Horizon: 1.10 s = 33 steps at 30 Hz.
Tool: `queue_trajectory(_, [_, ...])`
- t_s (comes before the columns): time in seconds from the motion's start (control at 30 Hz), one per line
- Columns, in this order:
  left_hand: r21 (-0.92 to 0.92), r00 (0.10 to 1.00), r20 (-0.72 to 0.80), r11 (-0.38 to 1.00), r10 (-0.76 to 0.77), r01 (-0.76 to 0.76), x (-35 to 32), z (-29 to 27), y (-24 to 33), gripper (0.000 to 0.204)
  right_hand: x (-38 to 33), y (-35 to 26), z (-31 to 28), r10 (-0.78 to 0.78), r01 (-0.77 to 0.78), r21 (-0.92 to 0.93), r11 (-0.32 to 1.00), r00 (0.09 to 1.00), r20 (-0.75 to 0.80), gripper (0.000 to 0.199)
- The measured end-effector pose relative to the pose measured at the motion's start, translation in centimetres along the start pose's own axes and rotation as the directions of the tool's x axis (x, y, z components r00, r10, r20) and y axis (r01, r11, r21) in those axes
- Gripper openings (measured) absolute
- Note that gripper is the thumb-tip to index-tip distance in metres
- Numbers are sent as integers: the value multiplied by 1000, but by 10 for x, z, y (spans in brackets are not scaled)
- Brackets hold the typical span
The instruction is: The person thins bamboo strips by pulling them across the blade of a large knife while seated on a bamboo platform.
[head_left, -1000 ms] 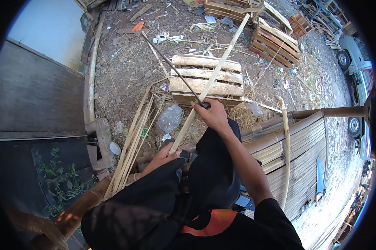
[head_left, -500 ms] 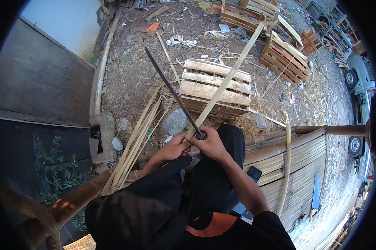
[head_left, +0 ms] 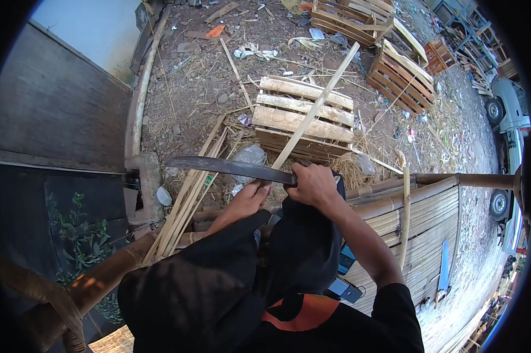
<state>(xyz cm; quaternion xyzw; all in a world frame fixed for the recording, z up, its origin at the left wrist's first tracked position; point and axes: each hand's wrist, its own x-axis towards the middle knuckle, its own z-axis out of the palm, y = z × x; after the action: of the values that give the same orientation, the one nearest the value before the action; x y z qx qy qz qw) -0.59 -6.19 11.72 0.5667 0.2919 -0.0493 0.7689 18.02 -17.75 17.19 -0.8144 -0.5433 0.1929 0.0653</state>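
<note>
In front of the person's lap, the long dark blade (head_left: 230,167) now lies nearly level, its tip pointing left; half a second earlier it slanted up toward the far ground. The right hand (head_left: 314,183) is closed in a fist around the blade's handle, forearm running in from the near right. The left hand (head_left: 249,199) curls about the near end of the pale bamboo strip (head_left: 315,109), which slants far-right over the wooden pallet (head_left: 304,117). A bundle of bamboo slats (head_left: 186,197) lies at the left.
</note>
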Motion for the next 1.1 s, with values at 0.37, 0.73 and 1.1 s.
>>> queue_trajectory(0.37, [169, 995, -79, 985, 62, -48, 2, -6, -3, 29, 24, 16, -15, 29, -23, -129, 991, 999, 41, 41])
queue_trajectory(0.73, [144, 993, 35, 982, 115, -119, -17, -7, -17, 34, 28, 173, -19, 536, -500, 199, 843, 815, -221, 42])
queue_trajectory(1.1, [-144, 996, -65, 987, 65, -74, 7, -31, 117, 40, -22, 68, 22, 554, -179, 983, -39, 815, 170, 20])
